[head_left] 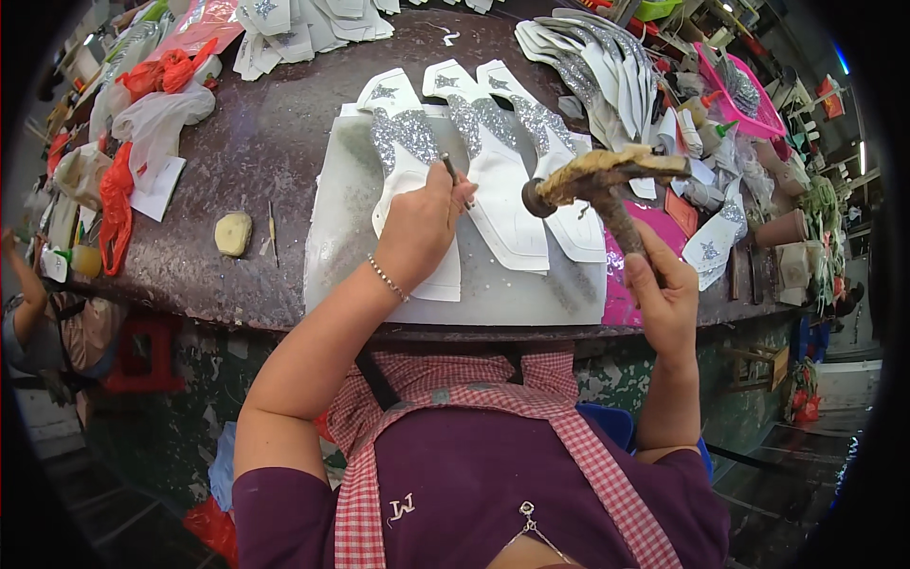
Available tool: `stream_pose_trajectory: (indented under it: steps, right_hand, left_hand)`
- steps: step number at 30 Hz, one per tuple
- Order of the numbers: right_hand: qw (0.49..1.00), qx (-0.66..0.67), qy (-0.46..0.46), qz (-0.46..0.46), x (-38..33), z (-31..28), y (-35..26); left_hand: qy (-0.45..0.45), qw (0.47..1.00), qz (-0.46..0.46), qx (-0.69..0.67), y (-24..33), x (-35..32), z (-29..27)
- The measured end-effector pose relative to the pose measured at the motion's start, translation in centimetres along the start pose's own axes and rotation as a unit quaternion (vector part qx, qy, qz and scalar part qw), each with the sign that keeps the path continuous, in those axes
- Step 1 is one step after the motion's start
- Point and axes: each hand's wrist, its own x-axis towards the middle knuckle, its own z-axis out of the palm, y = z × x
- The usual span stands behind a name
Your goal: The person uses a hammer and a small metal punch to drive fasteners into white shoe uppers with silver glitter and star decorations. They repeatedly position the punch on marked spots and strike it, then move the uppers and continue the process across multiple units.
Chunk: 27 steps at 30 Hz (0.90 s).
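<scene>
My left hand (pixel 422 228) is closed around a thin metal punch (pixel 446 163); its top end sticks up past my fingers. This hand rests over the leftmost of three white cut pieces with silver glitter (pixel 403 133), which look like shoe uppers. The punch's lower tip is hidden by the hand. My right hand (pixel 664 284) grips the handle of a hammer (pixel 611 177), its worn head wrapped in something tan and raised above the pieces. Beside the left piece lie the middle piece (pixel 498 185) and the right piece (pixel 578 223), all on a pale board (pixel 341 247).
A yellowish lump (pixel 232 233) and a slim tool (pixel 273 232) lie left of the board. Stacked glitter pieces (pixel 592 71) stand far right, near a pink basket (pixel 749 104). Plastic bags (pixel 156 119) crowd the left side. Another person (pixel 57 332) sits at far left.
</scene>
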Motion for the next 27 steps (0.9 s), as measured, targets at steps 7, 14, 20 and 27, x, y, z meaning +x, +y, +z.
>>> stream_pose_trajectory:
  steps: [7, 14, 20, 27]
  right_hand:
    - [0.997, 0.071, 0.015, 0.038, -0.4, 0.5, 0.7]
    - [0.997, 0.069, 0.020, -0.012, 0.9, 0.3, 1.5]
    - [0.964, 0.212, 0.077, -0.139, 2.2, -0.8, -3.0]
    - [0.949, -0.174, 0.014, -0.264, 3.5, 0.6, -1.3]
  left_hand:
    - [-0.031, 0.999, 0.021, 0.011, 0.3, -0.2, 0.7]
    - [-0.032, 0.999, 0.008, 0.021, 0.2, -0.2, 0.7]
    - [-0.027, 0.993, 0.093, 0.068, 0.3, -0.3, 1.0]
    - [-0.068, 0.978, 0.151, 0.130, 0.3, 0.2, 1.2]
